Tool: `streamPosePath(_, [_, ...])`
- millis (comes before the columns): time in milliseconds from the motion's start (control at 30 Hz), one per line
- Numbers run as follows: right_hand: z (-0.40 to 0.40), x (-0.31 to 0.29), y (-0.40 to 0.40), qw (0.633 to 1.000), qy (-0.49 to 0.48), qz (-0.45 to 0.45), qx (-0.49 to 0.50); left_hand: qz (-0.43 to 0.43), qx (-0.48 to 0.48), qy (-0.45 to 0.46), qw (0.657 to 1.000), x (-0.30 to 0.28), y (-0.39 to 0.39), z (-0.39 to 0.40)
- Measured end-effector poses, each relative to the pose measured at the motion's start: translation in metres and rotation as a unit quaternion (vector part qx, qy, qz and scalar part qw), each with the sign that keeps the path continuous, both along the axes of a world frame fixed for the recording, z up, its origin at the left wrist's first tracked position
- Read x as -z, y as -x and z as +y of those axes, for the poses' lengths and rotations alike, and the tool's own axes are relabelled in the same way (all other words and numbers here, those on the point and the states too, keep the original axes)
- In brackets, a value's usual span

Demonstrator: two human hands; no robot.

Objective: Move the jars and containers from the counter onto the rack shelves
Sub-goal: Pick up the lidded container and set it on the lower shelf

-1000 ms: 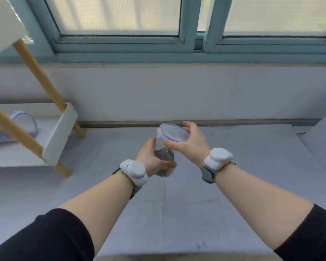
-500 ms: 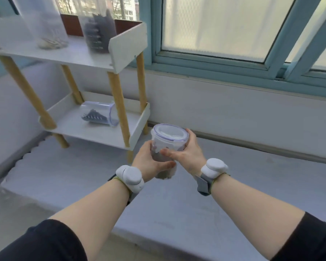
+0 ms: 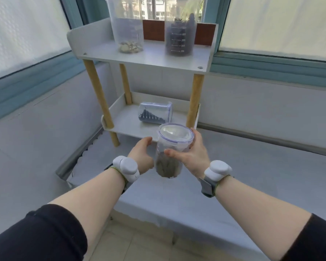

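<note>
My right hand (image 3: 193, 157) grips a clear jar (image 3: 170, 151) with a purple-rimmed lid and brownish contents, held upright above the counter (image 3: 243, 172). My left hand (image 3: 142, 154) is at the jar's left side, its thumb off the front and fingers apart. Just behind stands the white rack (image 3: 205, 53) with wooden legs. Its lower shelf (image 3: 124, 122) holds a jar lying on its side (image 3: 154, 114) with dark contents. On the top shelf stand a tall clear container with pale pieces (image 3: 129, 34) and another with dark contents (image 3: 179, 36).
Blue-framed windows (image 3: 271, 66) run behind and left of the rack. The counter's front edge (image 3: 177, 225) drops to a tiled floor (image 3: 135, 245). A metal rail (image 3: 79, 149) lies along the counter's left end.
The view has swung left so the rack is now straight ahead. The jar has moved up close to the lower shelf. My left thumb has come off the jar's front.
</note>
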State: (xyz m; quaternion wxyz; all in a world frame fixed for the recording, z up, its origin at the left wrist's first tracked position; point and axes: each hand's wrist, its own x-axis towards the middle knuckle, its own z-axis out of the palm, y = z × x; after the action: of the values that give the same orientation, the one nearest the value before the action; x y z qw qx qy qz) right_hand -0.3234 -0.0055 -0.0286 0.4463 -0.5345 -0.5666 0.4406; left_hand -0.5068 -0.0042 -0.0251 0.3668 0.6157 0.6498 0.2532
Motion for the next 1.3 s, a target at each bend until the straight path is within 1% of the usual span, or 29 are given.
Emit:
streamPosePath(167, [0.020, 0.006, 0.023, 1.000, -0.010, -0.008, 0.010, 0.088, -0.019, -0.038, 0.995, -0.005, 0.030, 0.053])
streamPosePath(333, [0.065, 0.009, 0.038, 1.000, -0.024, -0.012, 0.015, 0.126, -0.015, -0.060, 0.990, -0.013, 0.042, 0.124])
streamPosePath(567, [0.096, 0.017, 0.049, 0.998, -0.011, -0.047, 0.028, 0.186, 0.075, -0.102, 0.974, -0.010, 0.052, 0.196])
streamPosePath(733, [0.101, 0.016, 0.059, 0.997, 0.001, -0.051, 0.065, 0.283, 0.182, -0.081, 0.938, 0.002, 0.048, 0.237])
streamPosePath(800, [0.102, 0.014, 0.065, 0.995, 0.005, -0.061, 0.076, 0.321, 0.209, -0.080, 0.920, 0.009, 0.051, 0.247])
streamPosePath(900, [0.104, 0.012, 0.073, 0.993, 0.010, -0.068, 0.093, 0.368, 0.203, -0.135, 0.897, 0.019, 0.055, 0.255])
streamPosePath(967, [0.105, 0.010, 0.075, 0.993, 0.013, -0.070, 0.098, 0.382, 0.178, -0.166, 0.892, 0.021, 0.058, 0.256])
streamPosePath(1033, [0.107, 0.008, 0.078, 0.992, 0.012, -0.069, 0.108, 0.404, 0.166, -0.154, 0.886, 0.020, 0.063, 0.256])
streamPosePath(1133, [0.112, 0.004, 0.081, 0.991, 0.002, -0.062, 0.118, 0.422, 0.158, -0.075, 0.890, 0.015, 0.071, 0.253])
streamPosePath(1200, [0.118, 0.002, 0.083, 0.990, -0.007, -0.057, 0.128, 0.396, 0.139, -0.037, 0.907, 0.006, 0.078, 0.252])
streamPosePath(1267, [0.126, 0.000, 0.085, 0.989, -0.015, -0.049, 0.140, 0.317, 0.080, -0.005, 0.945, 0.000, 0.085, 0.248])
streamPosePath(1300, [0.131, 0.000, 0.086, 0.988, -0.021, -0.041, 0.149, 0.250, 0.045, 0.008, 0.967, -0.001, 0.089, 0.246])
